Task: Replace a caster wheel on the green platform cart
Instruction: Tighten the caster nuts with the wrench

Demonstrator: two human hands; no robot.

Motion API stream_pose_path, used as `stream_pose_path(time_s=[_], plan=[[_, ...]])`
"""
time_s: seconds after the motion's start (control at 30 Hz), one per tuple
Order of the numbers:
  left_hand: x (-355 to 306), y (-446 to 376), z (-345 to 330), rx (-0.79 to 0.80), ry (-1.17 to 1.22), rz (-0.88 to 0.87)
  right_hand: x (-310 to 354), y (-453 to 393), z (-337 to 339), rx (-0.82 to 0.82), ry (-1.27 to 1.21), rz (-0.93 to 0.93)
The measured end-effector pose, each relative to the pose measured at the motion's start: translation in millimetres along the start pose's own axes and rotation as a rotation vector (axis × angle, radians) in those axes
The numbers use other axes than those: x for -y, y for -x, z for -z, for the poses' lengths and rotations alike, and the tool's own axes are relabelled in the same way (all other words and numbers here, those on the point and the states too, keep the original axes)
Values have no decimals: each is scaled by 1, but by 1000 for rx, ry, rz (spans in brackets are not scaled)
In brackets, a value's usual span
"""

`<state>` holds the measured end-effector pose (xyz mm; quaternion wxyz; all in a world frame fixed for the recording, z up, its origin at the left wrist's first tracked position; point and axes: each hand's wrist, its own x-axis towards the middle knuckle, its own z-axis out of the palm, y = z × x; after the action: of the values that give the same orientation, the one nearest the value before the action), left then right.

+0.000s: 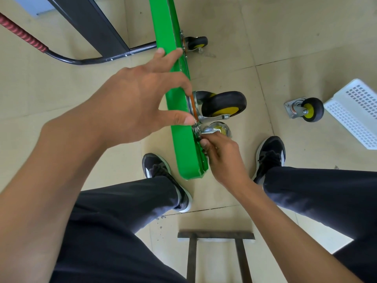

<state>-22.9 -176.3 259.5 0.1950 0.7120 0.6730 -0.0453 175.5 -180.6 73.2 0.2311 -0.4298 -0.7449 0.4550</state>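
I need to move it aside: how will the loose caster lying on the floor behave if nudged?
The loose caster probably rolls or pivots, since its round wheel touches the tile. Its flat metal plate may drag and scrape. It looks dense for its size.

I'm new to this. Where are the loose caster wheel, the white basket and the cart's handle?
loose caster wheel (313, 109): head view, on its black tyre.
white basket (355, 111): head view, on its perforated wall.
cart's handle (22, 34): head view, on its red grip.

Tiled floor (306, 48): loose caster (306, 109), white basket (355, 111).

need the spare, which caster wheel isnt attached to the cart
The caster wheel lying loose on the floor beside the white basket; the others are mounted on the green cart.
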Motion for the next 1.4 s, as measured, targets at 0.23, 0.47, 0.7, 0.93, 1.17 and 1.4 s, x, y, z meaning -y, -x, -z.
stream_pose_path(time_s=[0.23, 0.47, 0.7, 0.93, 1.17, 1.4], plan=[[-2, 0, 2, 14, 7, 5, 24, 2, 9, 27, 242, -140], [-2, 0, 1, 14, 5, 0, 72, -22, 47, 350, -238, -609], [-1, 1, 0, 11, 14, -2, 46, -8, 55, 319, -23, -430], [-3, 0, 1, 21, 12, 5, 18, 0, 36, 200, 78, -170], [-4, 1, 2, 14, -9, 7, 7, -9, 25, 208, 70, -34], [-4, 1, 2, 12, -4, 6, 3, -10, 22, 224, 108, 25]])
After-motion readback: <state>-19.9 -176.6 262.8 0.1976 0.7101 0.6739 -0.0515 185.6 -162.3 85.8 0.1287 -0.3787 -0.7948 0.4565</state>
